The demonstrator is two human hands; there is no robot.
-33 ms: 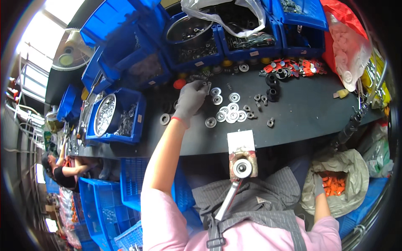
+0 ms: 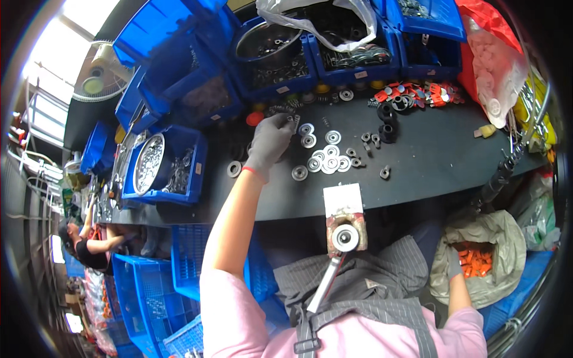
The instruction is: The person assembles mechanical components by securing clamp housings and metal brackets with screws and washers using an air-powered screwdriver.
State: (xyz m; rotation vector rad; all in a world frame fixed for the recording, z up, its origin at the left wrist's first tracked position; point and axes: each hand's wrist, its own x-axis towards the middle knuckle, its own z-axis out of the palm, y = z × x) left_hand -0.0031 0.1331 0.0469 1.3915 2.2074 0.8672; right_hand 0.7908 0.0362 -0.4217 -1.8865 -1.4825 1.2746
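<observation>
My left hand (image 2: 270,142), in a grey glove, reaches over the dark workbench (image 2: 430,161). Its fingers are pinched together on a small coil spring (image 2: 296,121), beside a pile of similar springs (image 2: 280,110). Just right of that hand lie several silver ringed discs (image 2: 330,158). My right hand (image 2: 455,262), also gloved, dips into a pale sack (image 2: 507,238) of orange pieces (image 2: 476,261); the sack's folds and the pieces hide its fingers. Between my arms, a bench fixture (image 2: 346,224) carries a round metal part (image 2: 345,238) and a slanting lever (image 2: 326,283).
Blue bins (image 2: 352,76) of metal parts line the bench's back. Orange and silver pieces (image 2: 418,94) lie beside black rings (image 2: 388,125). Small metal fittings (image 2: 385,173) sit on the right. Another blue bin (image 2: 197,161) stands left. A person (image 2: 89,244) works farther left.
</observation>
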